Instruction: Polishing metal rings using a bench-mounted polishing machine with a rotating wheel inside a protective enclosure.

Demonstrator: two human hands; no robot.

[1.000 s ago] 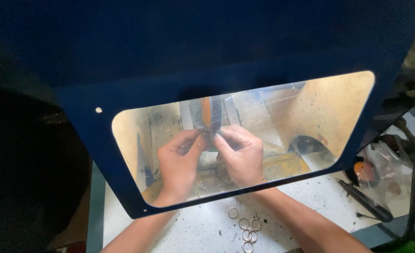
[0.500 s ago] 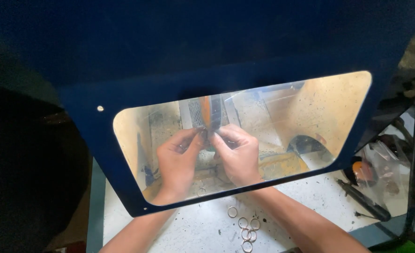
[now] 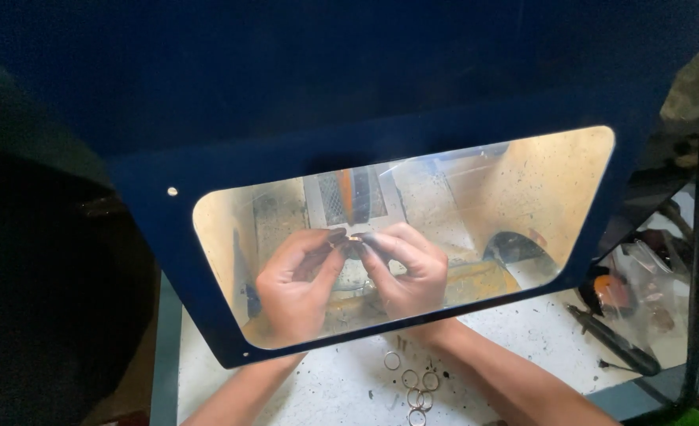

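1. Nearest the camera, at 6 o'clock, several small metal rings [image 3: 416, 386] lie loose on the speckled white tabletop [image 3: 523, 331], between the person's forearms and within easy reach.
2. Above them, a blue shield with a clear window [image 3: 168, 260] stands between the camera and the hands, so the work is watched through the pane.
3. Behind the pane, the left hand [image 3: 294, 288] and right hand [image 3: 413, 272] meet fingertip to fingertip at the centre, each grip pinched on a small ring-like piece [image 3: 355, 237], probably metal; glare blurs it.
4. The piece is held up just before an orange-striped machine part [image 3: 349, 196] at 12 o'clock.
5. Farther off at 3 o'clock, a dark-handled tool [image 3: 614, 341] rests on the tabletop beside clutter.
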